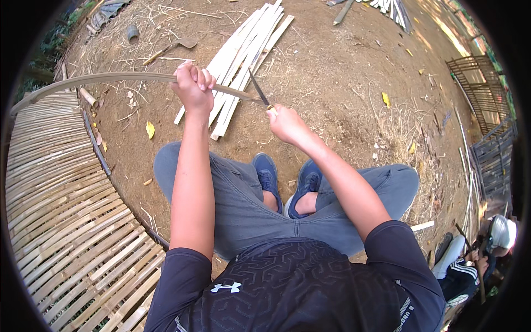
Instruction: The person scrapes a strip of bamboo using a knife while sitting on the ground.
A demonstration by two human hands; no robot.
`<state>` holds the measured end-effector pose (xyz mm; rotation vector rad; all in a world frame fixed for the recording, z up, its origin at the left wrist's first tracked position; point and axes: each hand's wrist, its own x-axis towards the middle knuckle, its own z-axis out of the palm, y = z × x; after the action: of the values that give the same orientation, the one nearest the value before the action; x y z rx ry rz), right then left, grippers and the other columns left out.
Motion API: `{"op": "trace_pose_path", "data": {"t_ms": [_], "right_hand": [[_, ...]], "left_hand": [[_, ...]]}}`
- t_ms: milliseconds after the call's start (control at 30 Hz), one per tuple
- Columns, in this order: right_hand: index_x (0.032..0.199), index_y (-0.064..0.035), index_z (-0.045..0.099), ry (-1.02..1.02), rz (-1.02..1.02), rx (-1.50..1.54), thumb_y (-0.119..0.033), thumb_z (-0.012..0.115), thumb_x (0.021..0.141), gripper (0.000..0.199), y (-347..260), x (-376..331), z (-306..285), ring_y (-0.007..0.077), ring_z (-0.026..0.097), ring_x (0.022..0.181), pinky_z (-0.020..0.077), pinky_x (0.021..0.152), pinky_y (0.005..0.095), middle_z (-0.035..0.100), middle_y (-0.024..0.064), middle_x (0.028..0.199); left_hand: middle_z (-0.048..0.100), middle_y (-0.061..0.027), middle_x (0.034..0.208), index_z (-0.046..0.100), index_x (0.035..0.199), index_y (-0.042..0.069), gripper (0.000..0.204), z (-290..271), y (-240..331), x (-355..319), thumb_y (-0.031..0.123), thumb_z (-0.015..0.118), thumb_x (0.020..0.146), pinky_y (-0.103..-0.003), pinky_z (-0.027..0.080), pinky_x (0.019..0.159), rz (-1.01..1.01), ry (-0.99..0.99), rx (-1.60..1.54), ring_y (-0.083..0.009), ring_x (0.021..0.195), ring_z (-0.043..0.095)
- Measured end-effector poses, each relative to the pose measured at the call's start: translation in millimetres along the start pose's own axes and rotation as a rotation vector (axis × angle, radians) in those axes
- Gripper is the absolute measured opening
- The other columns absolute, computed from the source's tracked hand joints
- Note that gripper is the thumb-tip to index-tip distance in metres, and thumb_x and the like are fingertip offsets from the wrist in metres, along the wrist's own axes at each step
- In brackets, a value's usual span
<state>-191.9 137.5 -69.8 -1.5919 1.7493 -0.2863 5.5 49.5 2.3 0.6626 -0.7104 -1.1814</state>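
My left hand (194, 87) is closed around a long bamboo strip (133, 76), which bends away to the far left over the slatted bamboo surface. The strip's short end reaches right, toward a knife (258, 87). My right hand (286, 122) grips the knife by its handle, with the dark blade pointing up and to the left. The blade's lower part meets or crosses the strip's end; I cannot tell whether it has cut in. Beneath the strip, several pale split bamboo strips (260, 41) lie in a pile on the dirt.
A slatted bamboo platform (72, 205) fills the left side. Beyond my left hand lie a hoe-like tool (171, 48) and a dark cylinder (133, 34). Woven bamboo panels (481, 88) stand at the right. Another person (470, 265) sits at the lower right holding a stick.
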Motion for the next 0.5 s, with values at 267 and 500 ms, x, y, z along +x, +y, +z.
{"op": "trace_pose_path", "data": {"t_ms": [267,500], "right_hand": [[0.117,0.0067,0.051,-0.005,-0.015,0.028,-0.027,0.041,0.100,0.039,0.2,-0.8,5.6,0.0447,0.064,0.099,0.0511,0.087,0.0518,0.065,0.0310,0.101],[0.117,0.0069,0.053,-0.026,0.000,-0.003,-0.023,0.036,0.102,0.038,14.8,1.0,3.8,0.0330,0.068,0.089,0.0573,0.075,0.0441,0.066,0.0237,0.096]], "left_hand": [[0.026,0.0037,0.042,0.033,0.058,0.016,0.038,-12.2,-0.1,7.4,0.025,0.042,0.093,-0.027,0.026,0.039,-0.035,-0.051,-0.006,-0.0093,0.036,0.026],[0.025,0.0038,0.041,0.030,0.056,0.017,0.039,-1.8,4.0,1.9,0.026,0.040,0.093,-0.026,0.026,0.039,-0.064,-0.079,0.030,-0.0086,0.036,0.024]]}}
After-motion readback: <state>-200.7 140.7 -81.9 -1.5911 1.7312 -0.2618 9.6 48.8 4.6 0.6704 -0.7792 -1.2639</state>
